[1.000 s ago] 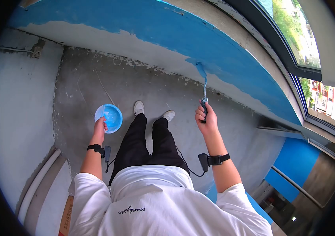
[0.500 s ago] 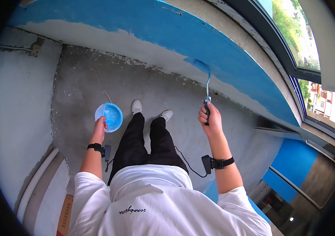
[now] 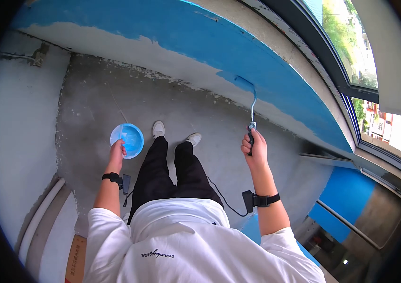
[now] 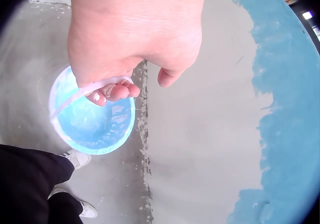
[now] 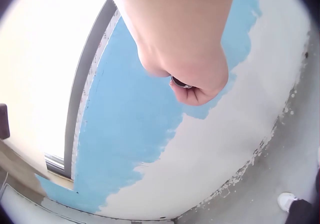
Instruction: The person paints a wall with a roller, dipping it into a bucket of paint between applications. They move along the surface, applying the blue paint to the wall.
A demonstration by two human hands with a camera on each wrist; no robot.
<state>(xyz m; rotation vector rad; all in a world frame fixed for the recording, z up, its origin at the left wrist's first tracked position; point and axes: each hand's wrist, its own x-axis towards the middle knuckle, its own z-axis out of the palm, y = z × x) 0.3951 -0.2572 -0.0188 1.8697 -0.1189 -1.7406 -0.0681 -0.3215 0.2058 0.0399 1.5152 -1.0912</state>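
My left hand (image 3: 117, 150) curls its fingers round the white handle (image 4: 70, 102) of a light blue paint bucket (image 3: 137, 144). The bucket hangs at my left side with wet blue paint inside, and some paint smears show on the fingertips. My right hand (image 3: 257, 150) grips the dark handle of a paint roller (image 3: 255, 101), its bent metal rod pointing away from me. The blue roller head lies against the painted part of the low wall (image 3: 196, 49), near the lower edge of the blue. In the right wrist view, most of the roller is hidden behind the hand.
Below the ragged blue edge, a pale band (image 3: 115, 40) of wall meets the grey concrete floor (image 3: 97, 89). A window (image 3: 351, 47) stands above the ledge at right. White pipes (image 3: 45, 207) and a cardboard box (image 3: 75, 259) are at lower left. My shoes (image 3: 158, 128) stand between the hands.
The roller has swung its head round against the wall, while my right hand has shifted a little right and back towards me. My left hand keeps holding the bucket almost still.
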